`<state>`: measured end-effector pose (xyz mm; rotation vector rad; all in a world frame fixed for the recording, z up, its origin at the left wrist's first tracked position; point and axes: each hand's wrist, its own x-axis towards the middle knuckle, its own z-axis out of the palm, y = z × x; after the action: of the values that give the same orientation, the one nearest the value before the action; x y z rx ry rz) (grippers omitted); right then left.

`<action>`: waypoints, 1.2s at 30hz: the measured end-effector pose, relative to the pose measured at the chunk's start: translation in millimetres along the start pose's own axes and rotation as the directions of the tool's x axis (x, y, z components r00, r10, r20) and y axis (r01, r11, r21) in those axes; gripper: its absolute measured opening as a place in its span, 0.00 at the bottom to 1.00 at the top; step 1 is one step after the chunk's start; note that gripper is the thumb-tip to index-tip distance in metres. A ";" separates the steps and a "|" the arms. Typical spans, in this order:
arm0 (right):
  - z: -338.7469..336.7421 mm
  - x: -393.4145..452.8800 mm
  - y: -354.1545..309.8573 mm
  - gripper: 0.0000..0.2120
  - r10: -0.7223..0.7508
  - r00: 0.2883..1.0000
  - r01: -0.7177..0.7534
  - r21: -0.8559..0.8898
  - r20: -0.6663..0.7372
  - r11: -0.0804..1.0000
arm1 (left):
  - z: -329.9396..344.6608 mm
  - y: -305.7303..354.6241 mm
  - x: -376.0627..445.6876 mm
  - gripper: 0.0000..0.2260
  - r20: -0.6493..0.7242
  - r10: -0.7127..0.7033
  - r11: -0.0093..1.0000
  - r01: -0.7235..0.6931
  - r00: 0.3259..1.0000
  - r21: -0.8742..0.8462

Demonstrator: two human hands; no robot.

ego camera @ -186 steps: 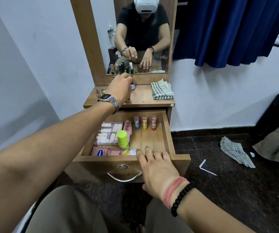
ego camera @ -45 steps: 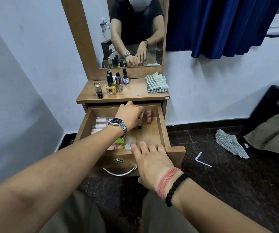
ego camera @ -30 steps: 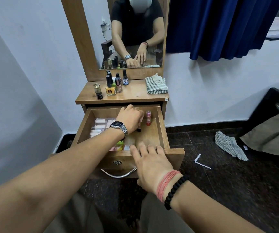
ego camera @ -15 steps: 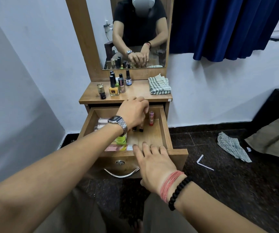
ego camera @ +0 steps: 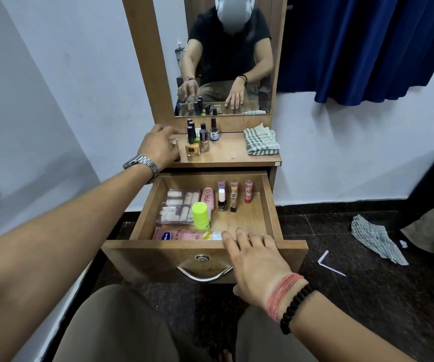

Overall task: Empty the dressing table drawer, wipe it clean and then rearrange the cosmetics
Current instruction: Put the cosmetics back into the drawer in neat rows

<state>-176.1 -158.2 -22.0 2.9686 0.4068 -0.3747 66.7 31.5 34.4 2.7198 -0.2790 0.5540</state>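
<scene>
The open wooden drawer (ego camera: 268, 205) holds a clear box of pale tubes (ego camera: 178, 207), a green-capped bottle (ego camera: 200, 214), pink packets (ego camera: 182, 235) along the front and three lip balms (ego camera: 234, 185) at the back. In front of the balms stand a white-capped bottle (ego camera: 221, 201) and a small brown bottle (ego camera: 233, 203). My left hand (ego camera: 158, 147) is up on the tabletop's left side, fingers curled round a small glass bottle (ego camera: 173, 142). Beside it stand several nail polish bottles (ego camera: 201, 138). My right hand (ego camera: 255, 265) lies flat on the drawer's front edge.
A folded checked cloth (ego camera: 261, 139) lies on the tabletop's right side below the mirror (ego camera: 223, 61). Another cloth (ego camera: 375, 239) and a white bent strip (ego camera: 329, 263) lie on the dark floor to the right. A blue curtain (ego camera: 367, 48) hangs behind.
My left hand has left the drawer and risen to the tabletop's left, where it now grips a small bottle. Two small bottles now stand uncovered before the lip balms. The right hand stayed put.
</scene>
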 end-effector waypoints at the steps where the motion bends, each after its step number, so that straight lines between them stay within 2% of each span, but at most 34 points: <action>1: 0.1 -0.5 0.1 0.41 0.001 1.000 -0.001 0.001 0.000 1.000 | 1.2 -3.2 -0.2 0.18 0.014 0.004 1.000 -0.004 1.000 0.010; 5: -0.3 -0.4 -0.1 0.40 0.002 1.000 -0.002 0.000 -0.003 1.000 | 1.9 -7.4 -0.8 0.16 0.048 -0.006 1.000 0.005 0.999 0.015; 11: -0.8 -0.1 0.5 0.41 -0.001 1.000 0.001 0.006 0.011 1.000 | -1.3 -6.2 0.5 0.10 0.010 -0.009 1.000 0.009 1.000 -0.017; 15: -2.4 1.2 0.3 0.41 -0.002 1.000 0.002 0.006 0.019 1.000 | -3.9 3.1 -8.9 0.09 0.020 0.090 0.995 -0.091 0.996 0.034; 18: -3.5 1.6 -0.3 0.42 0.005 1.000 -0.005 0.007 0.030 1.000 | -2.1 20.1 -22.3 0.10 0.020 0.263 0.962 -0.264 0.965 0.064; 21: -4.0 1.2 -0.9 0.42 0.012 1.000 -0.012 0.004 0.028 1.000 | 2.4 41.8 -34.4 0.09 0.057 0.368 0.930 -0.366 0.928 -0.045; 30: -4.5 0.4 -1.4 0.43 0.016 0.999 -0.016 0.000 0.034 1.000 | 31.3 85.0 -57.5 0.12 0.140 0.494 0.868 -0.477 0.858 -0.140; 36: -5.5 -0.5 -1.7 0.41 0.018 1.000 -0.018 0.017 0.020 1.000 | 60.2 99.7 -66.1 0.10 0.228 0.499 0.866 -0.492 0.836 -0.091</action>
<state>-175.7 -155.9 -16.8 2.9805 0.3765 -0.4081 1.7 -74.7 -14.9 2.6781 -1.0731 0.3311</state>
